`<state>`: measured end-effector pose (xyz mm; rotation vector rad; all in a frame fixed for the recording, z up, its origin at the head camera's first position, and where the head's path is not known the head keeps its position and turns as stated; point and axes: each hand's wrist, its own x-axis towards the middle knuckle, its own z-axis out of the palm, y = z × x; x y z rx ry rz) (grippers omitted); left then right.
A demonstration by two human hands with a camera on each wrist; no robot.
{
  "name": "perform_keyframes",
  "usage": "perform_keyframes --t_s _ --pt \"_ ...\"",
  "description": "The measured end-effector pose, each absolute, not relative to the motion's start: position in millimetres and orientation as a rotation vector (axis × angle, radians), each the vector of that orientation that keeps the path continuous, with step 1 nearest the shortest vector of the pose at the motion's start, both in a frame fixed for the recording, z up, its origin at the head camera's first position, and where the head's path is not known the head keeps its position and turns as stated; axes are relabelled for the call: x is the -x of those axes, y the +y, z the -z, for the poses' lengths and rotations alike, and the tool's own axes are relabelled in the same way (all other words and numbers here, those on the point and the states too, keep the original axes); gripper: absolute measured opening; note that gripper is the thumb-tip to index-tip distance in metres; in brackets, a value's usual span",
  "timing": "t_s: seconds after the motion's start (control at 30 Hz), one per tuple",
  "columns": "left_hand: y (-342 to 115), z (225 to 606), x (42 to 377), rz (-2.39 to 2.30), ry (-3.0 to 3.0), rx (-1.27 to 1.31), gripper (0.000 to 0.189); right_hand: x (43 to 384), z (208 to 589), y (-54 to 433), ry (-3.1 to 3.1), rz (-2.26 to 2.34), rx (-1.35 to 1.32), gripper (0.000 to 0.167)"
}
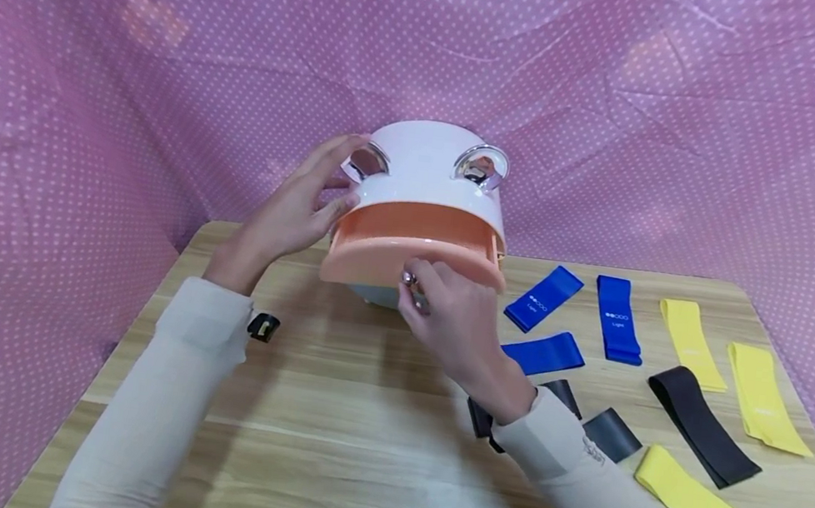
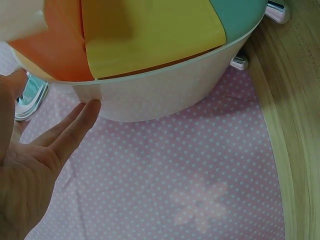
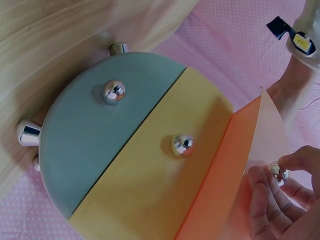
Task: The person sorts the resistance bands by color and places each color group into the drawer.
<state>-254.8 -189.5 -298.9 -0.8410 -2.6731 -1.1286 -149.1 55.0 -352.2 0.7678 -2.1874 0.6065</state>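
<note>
A round white drawer cabinet (image 1: pixel 425 164) with silver ear-shaped loops (image 1: pixel 481 166) on top stands at the back of the table. Its top orange drawer (image 1: pixel 364 262) is pulled partway out. My right hand (image 1: pixel 459 318) pinches the silver ball knob (image 3: pixel 278 172) on that drawer's front between thumb and fingers. With fingers extended, my left hand (image 1: pixel 296 204) steadies the cabinet's left side, beside the left loop; its fingertips (image 2: pixel 92 106) touch the white wall. Below the orange drawer, the yellow drawer (image 3: pixel 150 190) and the green drawer (image 3: pixel 100 145) are closed.
Blue exercise bands (image 1: pixel 619 320), yellow bands (image 1: pixel 695 345) and black bands (image 1: pixel 705 426) lie flat across the table's right side, some partly behind my right forearm. A pink dotted cloth (image 1: pixel 432 39) hangs around the wooden table (image 1: pixel 325 446).
</note>
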Motion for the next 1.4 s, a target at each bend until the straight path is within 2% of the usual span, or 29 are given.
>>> perform_keyframes --t_s 0.4,0.57,0.97,1.4 --pt "-189.3 298.4 254.2 1.08 -2.648 0.854 0.073 123.9 351.5 58.8 -2.199 -0.599 -0.807 0.023" --pt "-189.7 298.2 254.7 1.082 -2.644 0.861 0.072 120.5 354.2 58.4 -2.205 -0.592 -0.816 0.027" --pt "-189.3 300.1 256.2 1.111 -2.619 0.884 0.071 117.0 358.1 59.2 -2.197 -0.572 -0.821 0.023" --pt "-189.8 300.7 257.8 1.101 -2.627 0.88 0.07 108.3 353.8 67.8 -2.237 -0.603 -0.841 0.035"
